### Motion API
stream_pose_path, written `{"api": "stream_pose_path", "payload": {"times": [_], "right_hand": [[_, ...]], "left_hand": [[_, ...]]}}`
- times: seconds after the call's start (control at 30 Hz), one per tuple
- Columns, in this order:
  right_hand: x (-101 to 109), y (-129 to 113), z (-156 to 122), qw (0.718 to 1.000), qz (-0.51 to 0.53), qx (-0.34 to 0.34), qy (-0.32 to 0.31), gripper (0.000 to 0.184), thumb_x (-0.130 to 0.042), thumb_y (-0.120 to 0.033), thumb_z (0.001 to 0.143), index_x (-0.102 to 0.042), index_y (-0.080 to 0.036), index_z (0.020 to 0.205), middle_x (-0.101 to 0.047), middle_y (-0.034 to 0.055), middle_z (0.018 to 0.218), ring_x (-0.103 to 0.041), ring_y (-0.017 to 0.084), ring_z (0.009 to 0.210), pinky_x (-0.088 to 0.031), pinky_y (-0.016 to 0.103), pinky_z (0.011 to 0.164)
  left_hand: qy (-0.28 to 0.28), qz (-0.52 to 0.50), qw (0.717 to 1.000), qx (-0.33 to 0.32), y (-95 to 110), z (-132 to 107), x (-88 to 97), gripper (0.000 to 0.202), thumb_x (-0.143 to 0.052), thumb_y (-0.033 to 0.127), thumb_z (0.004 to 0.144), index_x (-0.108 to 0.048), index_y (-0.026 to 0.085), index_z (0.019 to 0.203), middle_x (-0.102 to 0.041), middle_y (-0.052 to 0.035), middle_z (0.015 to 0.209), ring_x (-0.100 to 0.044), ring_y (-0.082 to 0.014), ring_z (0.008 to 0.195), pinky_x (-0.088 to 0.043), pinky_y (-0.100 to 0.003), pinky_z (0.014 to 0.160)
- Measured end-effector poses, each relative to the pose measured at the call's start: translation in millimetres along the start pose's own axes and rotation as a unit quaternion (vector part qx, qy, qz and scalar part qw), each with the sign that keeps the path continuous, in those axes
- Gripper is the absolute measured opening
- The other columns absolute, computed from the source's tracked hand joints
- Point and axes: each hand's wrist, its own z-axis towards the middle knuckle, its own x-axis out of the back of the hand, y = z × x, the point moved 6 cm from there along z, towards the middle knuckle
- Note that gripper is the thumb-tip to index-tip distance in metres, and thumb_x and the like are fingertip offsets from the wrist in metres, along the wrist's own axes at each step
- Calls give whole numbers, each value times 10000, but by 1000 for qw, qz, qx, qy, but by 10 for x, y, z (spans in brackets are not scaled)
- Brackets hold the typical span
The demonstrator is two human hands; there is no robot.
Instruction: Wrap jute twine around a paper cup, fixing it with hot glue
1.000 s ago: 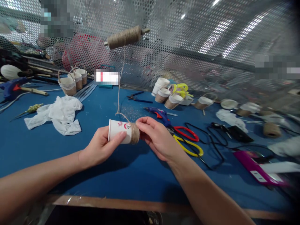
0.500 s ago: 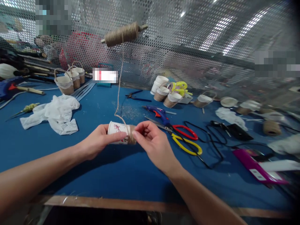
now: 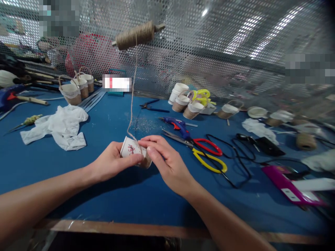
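Observation:
A white paper cup [image 3: 128, 147] with red printing lies on its side between my hands, its lower part wrapped in brown twine. My left hand [image 3: 112, 161] is closed around the cup's rim side, thumb along the near wall. My right hand [image 3: 170, 160] is closed over the wrapped bottom end, fingers on the far side and thumb on top, partly hiding the winding. A strand of twine [image 3: 133, 87] runs from the cup up to a spool of twine [image 3: 135, 35] on a stick at the mesh.
Right of my hands lie scissors [image 3: 208, 146] with red and yellow handles and a blue glue gun [image 3: 178, 126]. Pliers [image 3: 154, 106] and several wrapped cups [image 3: 193, 109] stand farther back. White cloth [image 3: 59, 127] lies left; a purple case [image 3: 290, 186] lies right.
The cup has turned and tilted, its bottom end now lower. My right hand has gone from a fingertip pinch at the twine to fingers laid over the cup's far side.

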Motion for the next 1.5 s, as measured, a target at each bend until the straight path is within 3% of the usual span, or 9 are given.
{"api": "stream_pose_path", "payload": {"times": [0.37, 0.47, 0.63, 0.77, 0.9, 1.0, 1.13, 1.27, 1.5], "right_hand": [[13, -20, 17, 1000, -11, 5, -3, 289, -351, -287, 892, -616, -205, 970, -585, 60, 1039, -526, 163, 1010, -411, 336, 887], [384, 252, 149, 979, -151, -121, 71, 279, -393, -350, 878, -597, -204, 1000, -633, 37, 997, -578, 147, 928, -451, 277, 815], [1063, 890, 395, 908, -283, -285, 121, 243, -519, -257, 822, -594, -99, 990, -613, 124, 1002, -555, 250, 965, -410, 386, 856], [1102, 1375, 476, 876, -294, -379, 48, 270, -517, -294, 843, -539, -156, 1074, -554, 69, 1091, -561, 190, 923, -469, 388, 773], [1030, 1543, 467, 874, -259, -409, 43, 287, -510, -294, 847, -526, -154, 1097, -544, 76, 1105, -558, 193, 925, -474, 385, 765], [1031, 1421, 419, 895, -200, -392, 66, 260, -511, -288, 847, -536, -143, 1061, -565, 65, 1047, -573, 174, 865, -487, 361, 720], [999, 981, 282, 938, -67, -330, 80, 143, -546, -197, 786, -543, -155, 922, -609, 41, 852, -585, 120, 672, -495, 260, 623], [811, 569, 88, 954, 36, -298, 24, 134, -593, -298, 720, -554, -169, 711, -575, -1, 601, -530, 99, 500, -446, 217, 467], [483, 252, -78, 970, 31, -228, -75, 207, -536, -344, 783, -601, -148, 797, -530, -40, 484, -481, 73, 401, -404, 194, 413]], "left_hand": [[24, 39, 999, 10, -15, -14, 15, 232, -581, 315, 735, -645, 128, 613, -585, 8, 540, -460, -84, 485, -362, -183, 498], [35, 31, 999, 15, -13, -10, 43, 233, -595, 328, 719, -653, 128, 615, -620, -10, 564, -496, -103, 511, -397, -198, 532], [49, 65, 997, 13, -6, 20, 96, 274, -580, 368, 717, -647, 116, 628, -619, -10, 576, -502, -108, 529, -400, -204, 548], [64, 90, 994, 12, -18, 41, 142, 286, -560, 374, 725, -630, 113, 631, -596, -2, 565, -481, -100, 526, -384, -204, 546], [70, 101, 992, 7, -18, 59, 159, 298, -552, 384, 723, -620, 111, 625, -586, -5, 567, -473, -102, 527, -371, -211, 541], [74, 100, 992, 6, -13, 67, 166, 306, -547, 393, 726, -619, 109, 640, -578, -3, 567, -465, -98, 522, -363, -209, 533], [75, 102, 992, 5, -3, 67, 172, 314, -544, 404, 730, -616, 109, 650, -563, 7, 562, -440, -85, 507, -344, -194, 507], [70, 123, 990, -2, 1, 71, 172, 324, -532, 411, 735, -606, 111, 636, -563, 8, 561, -456, -92, 520, -359, -196, 524], [100, 209, 973, 5, -2, 115, 272, 369, -497, 438, 744, -612, 103, 641, -544, 5, 524, -446, -99, 478, -335, -204, 471]]}}
